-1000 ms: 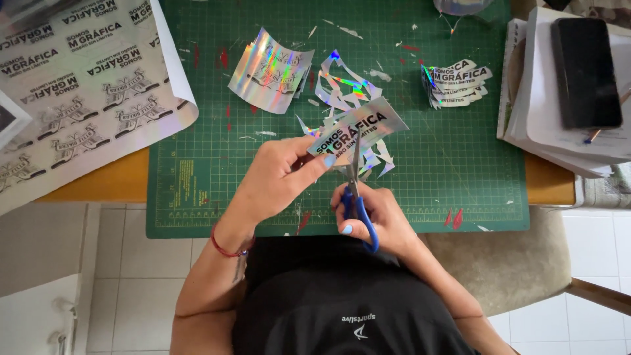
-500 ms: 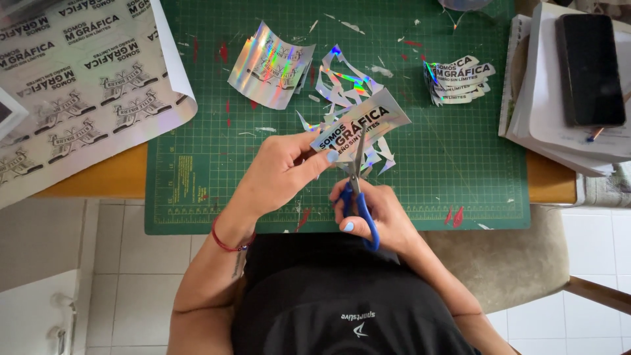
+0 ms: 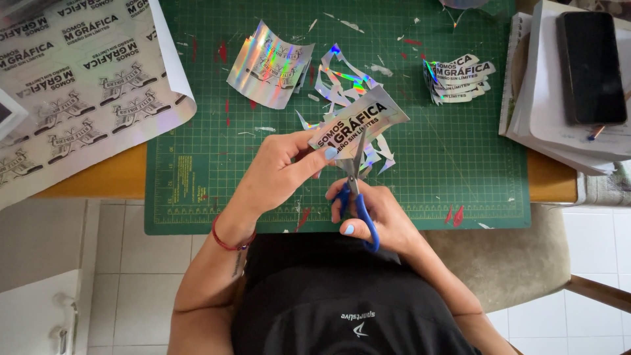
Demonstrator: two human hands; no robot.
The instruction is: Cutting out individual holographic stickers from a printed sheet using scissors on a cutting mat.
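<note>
Holographic silver sticker piece (image 3: pixel 360 123) pinched in left hand (image 3: pixel 279 172) – position unchanged from a second ago; blue-handled scissors (image 3: pixel 355 190) gripped by right hand (image 3: pixel 376 213) just below pinch, blades biting lower edge – cutting continues.

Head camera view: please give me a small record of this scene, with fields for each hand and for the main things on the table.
left hand: pinches a holographic sticker above the mat
right hand: holds blue-handled scissors, blades at the sticker's lower edge
cutting mat: green, gridded, strewn with offcuts
offcuts: shiny scraps behind the sticker
cut stickers: small stack, upper right of the mat
curled piece: holographic, upper middle
sticker sheet: large, uncut, far left
phone: dark, lying on stacked papers at right
</note>
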